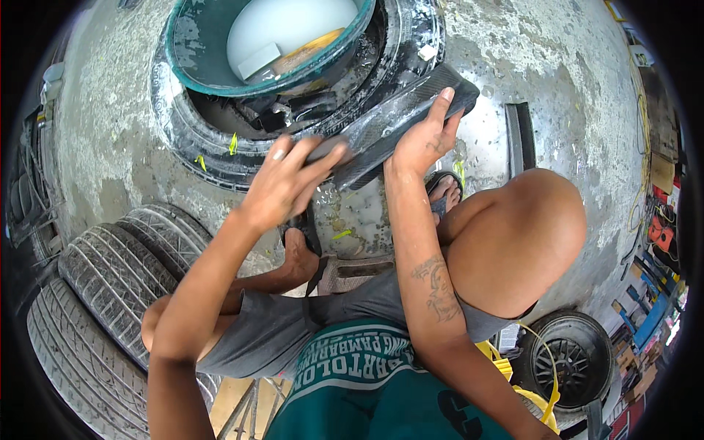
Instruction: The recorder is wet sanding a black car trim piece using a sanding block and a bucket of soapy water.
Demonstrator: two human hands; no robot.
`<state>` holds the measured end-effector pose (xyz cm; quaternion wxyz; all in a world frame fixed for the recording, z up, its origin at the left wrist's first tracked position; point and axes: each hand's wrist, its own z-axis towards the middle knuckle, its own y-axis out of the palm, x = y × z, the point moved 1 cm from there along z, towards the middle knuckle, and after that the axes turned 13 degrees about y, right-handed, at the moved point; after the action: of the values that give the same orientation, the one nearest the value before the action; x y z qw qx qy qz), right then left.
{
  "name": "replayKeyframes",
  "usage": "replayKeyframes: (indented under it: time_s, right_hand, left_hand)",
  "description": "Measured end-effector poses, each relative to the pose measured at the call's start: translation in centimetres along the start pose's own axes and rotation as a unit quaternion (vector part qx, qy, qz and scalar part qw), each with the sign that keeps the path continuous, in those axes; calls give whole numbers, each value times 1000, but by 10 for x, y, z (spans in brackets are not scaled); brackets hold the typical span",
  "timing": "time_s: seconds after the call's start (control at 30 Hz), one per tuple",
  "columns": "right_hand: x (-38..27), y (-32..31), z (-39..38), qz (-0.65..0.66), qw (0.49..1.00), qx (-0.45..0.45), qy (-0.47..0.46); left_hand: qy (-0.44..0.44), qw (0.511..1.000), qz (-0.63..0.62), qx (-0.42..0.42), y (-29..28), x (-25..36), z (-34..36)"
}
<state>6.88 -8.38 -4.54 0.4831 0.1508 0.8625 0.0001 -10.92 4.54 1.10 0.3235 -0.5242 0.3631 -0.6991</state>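
Note:
A long black carbon-fibre part [400,121] with a woven pattern lies slantwise in front of me, over the edge of a tire. My right hand [429,139] grips it near its far right end, thumb on top. At its near left end is my left hand [293,176], fingers bent and pressed together around a small dark pad [326,149] against the part's surface. Motion blurs the fingertips and the pad, so I cannot tell what kind of pad it is. The part looks wet.
A teal basin [177,55] of cloudy water stands on the flat-lying tire [209,158], with a pale block [259,61] inside. A black strip [521,139] lies at right on the wet concrete. Several tires [110,271] stand at left; a wheel [565,359] lies lower right.

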Motion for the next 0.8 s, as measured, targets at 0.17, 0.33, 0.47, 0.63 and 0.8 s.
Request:
replayKeyframes:
  time_s: [0.17,0.33,0.47,0.63,0.8]
  right_hand:
    - [5,-1,1,-13,1000,9,17]
    - [1,1,9,1,1000,-19,-14]
    - [9,2,5,-2,1000,-15,13]
    - [6,-7,12,16,999,-27,-13]
    - [5,2,0,-31,1000,6,2]
  left_hand:
    - [28,998,17,47,13,-17,54]
    - [15,998,47,33,9,-8,-21]
    - [7,999,3,45,16,-18,61]
    - [-2,999,-2,48,12,-1,10]
    - [12,1000,-11,18,3,-8,31]
